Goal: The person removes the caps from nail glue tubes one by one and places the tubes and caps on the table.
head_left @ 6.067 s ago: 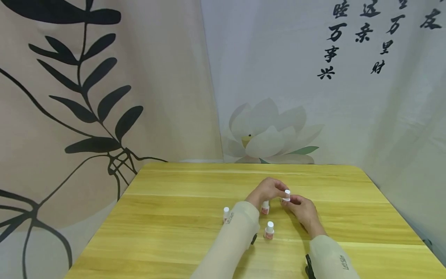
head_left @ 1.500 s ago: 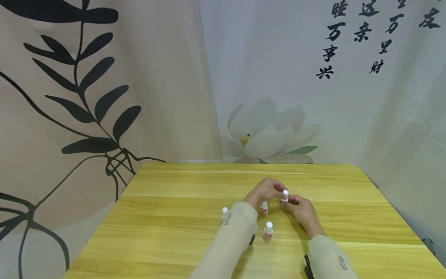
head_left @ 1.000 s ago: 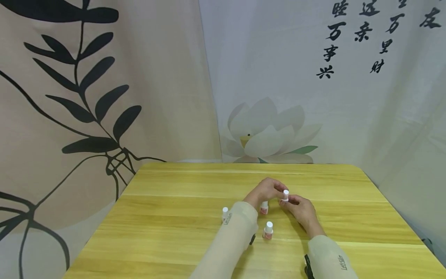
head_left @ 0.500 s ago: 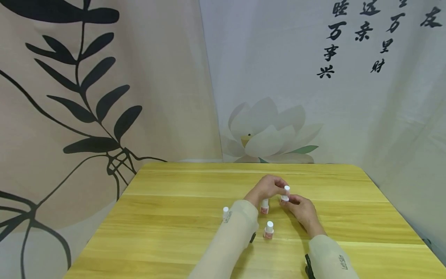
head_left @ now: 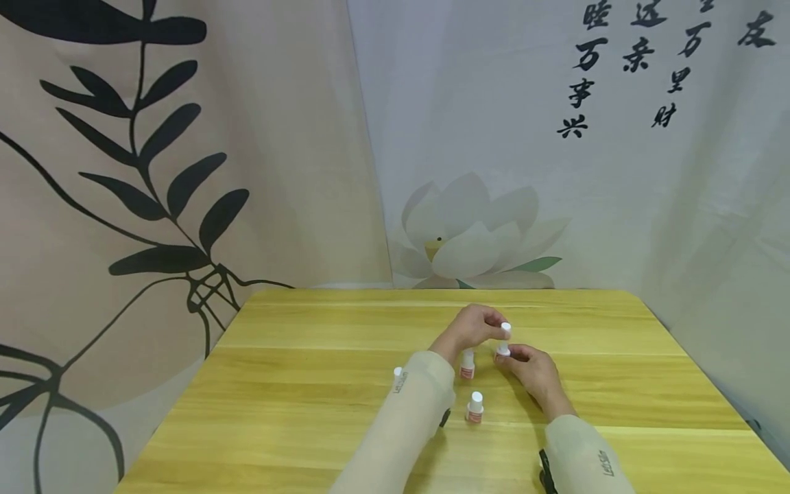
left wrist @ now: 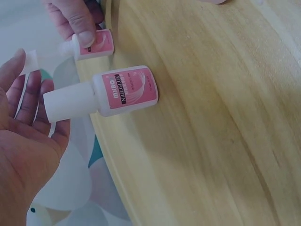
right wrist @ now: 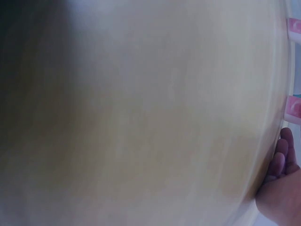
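Observation:
My left hand [head_left: 474, 326] pinches a white cap [head_left: 506, 328], held just above a small nail glue bottle [head_left: 503, 351]. In the left wrist view this cap [left wrist: 31, 62] is apart from the bottle's nozzle. My right hand [head_left: 535, 374] holds that bottle low at the table, its thumb on the pink label. Just beside my left hand stands a capped nail glue bottle [head_left: 467, 367], large in the left wrist view with its white cap and pink label [left wrist: 129, 89]. In the right wrist view a hand [right wrist: 282, 188] shows only at the lower right edge.
Another capped bottle [head_left: 474, 408] stands nearer on the wooden table [head_left: 278, 412]. One more bottle [head_left: 398, 374] is partly hidden behind my left sleeve [head_left: 401, 418]. A printed curtain [head_left: 296, 137] hangs behind the table's far edge.
Earlier the cap sat on the bottle in my right hand, with my left fingers at it. My left hand has since lifted the cap upward off it. The right hand stays in place.

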`<state>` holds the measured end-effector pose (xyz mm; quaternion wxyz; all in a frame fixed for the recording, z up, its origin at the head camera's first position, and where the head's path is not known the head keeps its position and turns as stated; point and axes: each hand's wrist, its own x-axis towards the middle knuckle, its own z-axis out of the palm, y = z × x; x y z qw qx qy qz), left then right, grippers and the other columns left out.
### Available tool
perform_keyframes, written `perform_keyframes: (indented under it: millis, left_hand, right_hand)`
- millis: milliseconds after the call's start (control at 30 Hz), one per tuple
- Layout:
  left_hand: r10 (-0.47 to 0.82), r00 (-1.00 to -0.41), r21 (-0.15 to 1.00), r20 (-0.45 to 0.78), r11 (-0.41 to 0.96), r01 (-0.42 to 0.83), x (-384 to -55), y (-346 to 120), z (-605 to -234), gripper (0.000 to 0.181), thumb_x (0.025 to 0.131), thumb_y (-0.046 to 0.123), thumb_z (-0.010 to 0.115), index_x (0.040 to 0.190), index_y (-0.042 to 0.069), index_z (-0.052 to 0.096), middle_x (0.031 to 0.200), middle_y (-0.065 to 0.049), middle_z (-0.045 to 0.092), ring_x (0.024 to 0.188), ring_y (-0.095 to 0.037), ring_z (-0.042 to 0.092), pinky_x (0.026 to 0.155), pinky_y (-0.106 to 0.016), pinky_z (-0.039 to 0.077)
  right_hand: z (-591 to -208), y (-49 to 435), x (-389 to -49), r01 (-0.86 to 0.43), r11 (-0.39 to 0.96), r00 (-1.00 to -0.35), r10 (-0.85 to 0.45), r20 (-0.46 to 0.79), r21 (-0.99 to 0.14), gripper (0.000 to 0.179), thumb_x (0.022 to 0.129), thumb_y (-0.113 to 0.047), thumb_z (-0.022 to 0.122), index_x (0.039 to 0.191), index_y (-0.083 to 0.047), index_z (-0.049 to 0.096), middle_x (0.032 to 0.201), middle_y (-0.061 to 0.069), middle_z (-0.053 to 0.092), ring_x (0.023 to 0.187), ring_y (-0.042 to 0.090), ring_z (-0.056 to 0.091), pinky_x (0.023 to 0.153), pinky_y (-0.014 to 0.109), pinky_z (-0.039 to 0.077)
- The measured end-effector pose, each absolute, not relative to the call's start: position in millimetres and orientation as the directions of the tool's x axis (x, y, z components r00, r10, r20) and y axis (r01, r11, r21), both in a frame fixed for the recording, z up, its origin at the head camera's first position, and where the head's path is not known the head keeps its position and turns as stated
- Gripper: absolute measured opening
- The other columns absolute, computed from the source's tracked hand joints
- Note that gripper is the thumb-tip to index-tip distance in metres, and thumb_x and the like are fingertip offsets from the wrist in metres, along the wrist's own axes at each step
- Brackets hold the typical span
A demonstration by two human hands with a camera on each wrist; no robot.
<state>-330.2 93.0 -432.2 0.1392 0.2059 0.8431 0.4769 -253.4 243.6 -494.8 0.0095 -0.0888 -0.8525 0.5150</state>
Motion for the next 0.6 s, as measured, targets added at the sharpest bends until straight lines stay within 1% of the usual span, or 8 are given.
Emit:
perform_keyframes:
  millis: [133,400,600]
  left_hand:
    - [0.48,-0.876,0.861,-0.038,0.46,0.215,-329.9,91.1,-430.2,0.007,0.088,0.022,0.077,0.092,0.019,0.072,0.087,0.012,0.067,0.086,-0.007,0.058,0.082,-0.032,0.049]
    - [0.479,-0.877,0.852,-0.03,0.472,0.228,-331.3,87.7,-427.5,0.009,0.088,0.023,0.078,0.093,0.018,0.072,0.087,0.011,0.067,0.085,-0.008,0.059,0.077,-0.031,0.05]
    - [0.476,-0.879,0.845,-0.028,0.481,0.233,-331.4,86.3,-426.4,0.01,0.088,0.024,0.078,0.093,0.018,0.072,0.088,0.011,0.067,0.086,-0.007,0.059,0.078,-0.031,0.05]
  right_hand:
    - [-495.0,243.5,-253.3,0.142,0.456,-0.984,0.162,-0.075,-0.879,0.044,0.092,-0.038,0.071,0.121,-0.004,0.068,0.12,0.013,0.067,0.118,0.033,0.054,0.101,0.055,0.038]
    - [-495.0,242.7,-253.6,0.142,0.452,-0.983,0.171,-0.071,-0.881,0.041,0.092,-0.034,0.072,0.119,-0.004,0.068,0.119,0.013,0.068,0.118,0.033,0.054,0.102,0.055,0.037]
    - [-494.3,242.7,-253.3,0.141,0.455,-0.983,0.168,-0.071,-0.879,0.042,0.092,-0.034,0.072,0.121,-0.003,0.067,0.121,0.015,0.066,0.118,0.035,0.054,0.101,0.055,0.038]
